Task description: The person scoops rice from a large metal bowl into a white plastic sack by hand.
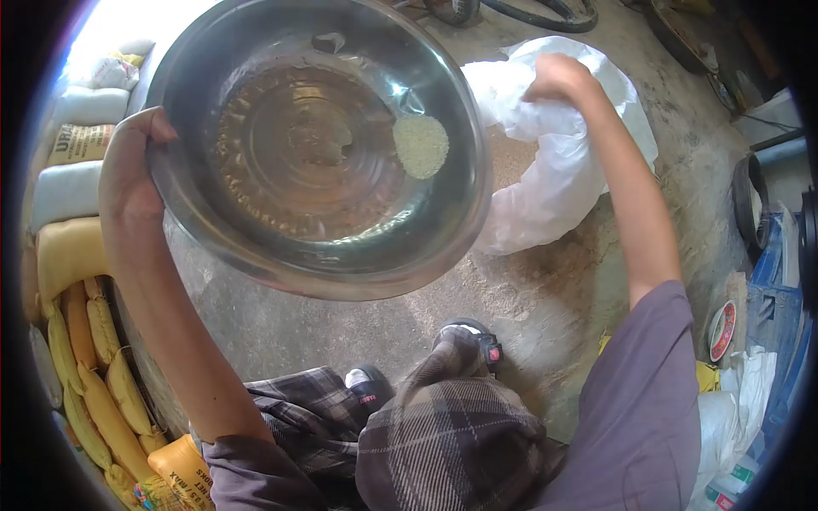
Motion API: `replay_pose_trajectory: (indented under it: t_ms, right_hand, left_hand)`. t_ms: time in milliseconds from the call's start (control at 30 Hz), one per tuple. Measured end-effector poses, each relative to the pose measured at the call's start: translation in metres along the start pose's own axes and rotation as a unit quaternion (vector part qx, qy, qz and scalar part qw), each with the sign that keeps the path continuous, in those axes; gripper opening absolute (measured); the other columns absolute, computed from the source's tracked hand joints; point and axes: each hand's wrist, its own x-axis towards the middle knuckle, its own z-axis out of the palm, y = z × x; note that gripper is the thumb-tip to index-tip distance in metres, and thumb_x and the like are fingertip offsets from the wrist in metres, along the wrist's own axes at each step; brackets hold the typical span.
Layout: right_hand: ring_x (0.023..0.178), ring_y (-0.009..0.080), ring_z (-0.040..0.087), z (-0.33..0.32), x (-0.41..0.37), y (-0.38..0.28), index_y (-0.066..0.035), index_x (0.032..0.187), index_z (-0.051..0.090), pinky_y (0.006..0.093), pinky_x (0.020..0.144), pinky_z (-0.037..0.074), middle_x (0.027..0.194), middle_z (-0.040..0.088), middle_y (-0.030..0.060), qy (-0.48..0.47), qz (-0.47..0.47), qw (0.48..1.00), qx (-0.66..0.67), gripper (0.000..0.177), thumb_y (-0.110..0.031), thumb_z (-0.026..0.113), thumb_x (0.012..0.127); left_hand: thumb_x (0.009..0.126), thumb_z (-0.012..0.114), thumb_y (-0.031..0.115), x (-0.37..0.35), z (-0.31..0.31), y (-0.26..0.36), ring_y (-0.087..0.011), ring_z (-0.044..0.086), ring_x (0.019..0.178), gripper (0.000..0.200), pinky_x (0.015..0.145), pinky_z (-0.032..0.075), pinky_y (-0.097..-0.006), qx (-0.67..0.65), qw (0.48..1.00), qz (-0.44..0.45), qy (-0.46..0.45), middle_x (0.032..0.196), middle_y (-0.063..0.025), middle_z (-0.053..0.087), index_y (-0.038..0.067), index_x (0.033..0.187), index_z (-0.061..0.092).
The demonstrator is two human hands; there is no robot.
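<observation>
My left hand point(136, 162) grips the left rim of a large shiny metal basin point(298, 179), thumb over the edge and fingers hidden beneath. The basin is raised and tilted, with its inside facing me. A small heap of pale granules point(422, 146) lies against its right inner wall. Beside it on the right stands a white plastic sack point(554, 200) with its mouth open and folded outward. Brownish grain-like material point(511, 157) shows inside the sack, partly covered by the basin. My right hand point(562, 78) is closed on the sack's far rim.
Stacked filled sacks point(77, 183) line the left side, with long yellow bundles point(106, 400) and an orange bag point(183, 468) below. A tyre point(554, 13) lies at the back. Blue cloth point(771, 298), a red patterned bowl point(722, 330) and plastic bags point(733, 417) sit at the right.
</observation>
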Motion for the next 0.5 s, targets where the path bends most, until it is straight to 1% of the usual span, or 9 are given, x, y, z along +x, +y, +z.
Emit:
replay_pose_trajectory:
  t_ms: [33,67,100,167,200,267,333,467,500]
  right_hand:
    - [0.099,0.0294,0.063,-0.002,0.002,-0.001,-0.002,0.098,0.069,0.0396,0.085,0.050,0.105,0.066,0.0155,0.008,0.000,0.999,-0.035,0.037,-0.028,0.068,0.071]
    - [0.099,0.0311,0.063,-0.006,-0.001,-0.005,-0.002,0.100,0.068,0.0403,0.082,0.051,0.105,0.066,0.0169,0.024,-0.003,0.999,-0.041,0.031,-0.016,0.061,0.072]
    - [0.099,0.0311,0.063,-0.008,-0.001,-0.007,-0.002,0.100,0.068,0.0403,0.082,0.051,0.105,0.066,0.0169,0.023,-0.004,0.999,-0.042,0.031,-0.016,0.061,0.072]
    - [0.100,0.0331,0.062,-0.011,0.000,-0.008,-0.002,0.101,0.067,0.0415,0.081,0.052,0.105,0.065,0.0195,0.127,-0.022,0.991,-0.033,0.030,-0.009,0.056,0.073]
    - [0.097,0.0349,0.063,-0.010,0.000,-0.008,-0.001,0.096,0.066,0.0431,0.079,0.052,0.102,0.065,0.0211,0.172,-0.034,0.984,-0.016,0.026,-0.005,0.053,0.074]
    - [0.095,0.0355,0.063,-0.012,-0.006,-0.010,-0.001,0.093,0.066,0.0436,0.078,0.052,0.099,0.065,0.0206,0.191,-0.044,0.980,-0.016,0.024,-0.005,0.053,0.074]
    - [0.092,0.0361,0.064,-0.012,-0.010,-0.008,0.000,0.090,0.066,0.0442,0.078,0.052,0.097,0.066,0.0200,0.212,-0.052,0.976,-0.017,0.021,-0.004,0.053,0.074]
    - [0.085,0.0377,0.064,0.005,-0.009,0.014,-0.002,0.083,0.065,0.0467,0.074,0.051,0.088,0.066,0.0206,0.316,-0.052,0.947,0.003,0.017,-0.007,0.054,0.072]
    - [0.083,0.0382,0.064,0.007,-0.010,0.019,-0.003,0.082,0.066,0.0475,0.073,0.051,0.086,0.066,0.0211,0.350,-0.048,0.935,0.024,0.017,-0.008,0.054,0.071]
  left_hand:
    - [0.065,0.048,-0.004,-0.004,0.004,-0.002,-0.0118,0.054,0.059,0.012,0.057,0.049,-0.0240,-0.010,1.000,0.023,0.006,0.070,-0.0029,0.056,0.002,0.069,0.057]
    - [0.065,0.048,-0.004,-0.006,0.006,-0.004,-0.0118,0.054,0.059,0.012,0.057,0.049,-0.0240,-0.010,1.000,0.022,0.008,0.070,-0.0029,0.056,0.002,0.069,0.057]
    - [0.064,0.049,-0.005,-0.005,0.008,-0.006,-0.0122,0.054,0.060,0.012,0.057,0.048,-0.0245,-0.007,0.999,0.042,-0.014,0.070,-0.0025,0.055,0.002,0.070,0.058]
    - [0.064,0.050,-0.005,-0.008,0.019,-0.005,-0.0126,0.053,0.061,0.012,0.057,0.047,-0.0251,-0.004,0.997,0.064,-0.038,0.069,-0.0021,0.054,0.002,0.070,0.058]
    - [0.064,0.052,-0.005,-0.012,0.028,-0.004,-0.0132,0.053,0.062,0.012,0.058,0.046,-0.0257,-0.015,0.998,0.060,-0.033,0.070,-0.0023,0.053,0.002,0.070,0.058]
    - [0.063,0.053,-0.005,-0.028,0.048,-0.003,-0.0138,0.052,0.064,0.011,0.058,0.045,-0.0262,-0.024,0.998,0.057,-0.026,0.070,-0.0026,0.052,0.002,0.070,0.058]
    - [0.064,0.055,-0.004,-0.050,0.068,-0.005,-0.0140,0.051,0.066,0.010,0.059,0.044,-0.0270,-0.023,0.988,0.153,-0.002,0.073,-0.0040,0.052,0.002,0.070,0.058]
    - [0.065,0.055,-0.004,-0.034,0.080,-0.006,-0.0157,0.054,0.070,0.008,0.064,0.046,-0.0278,-0.050,0.992,0.104,-0.047,0.073,-0.0050,0.051,0.002,0.069,0.057]
    - [0.066,0.054,-0.003,-0.024,0.079,-0.010,-0.0165,0.055,0.073,0.009,0.065,0.047,-0.0289,-0.088,0.985,0.051,-0.140,0.075,-0.0066,0.054,0.000,0.073,0.059]
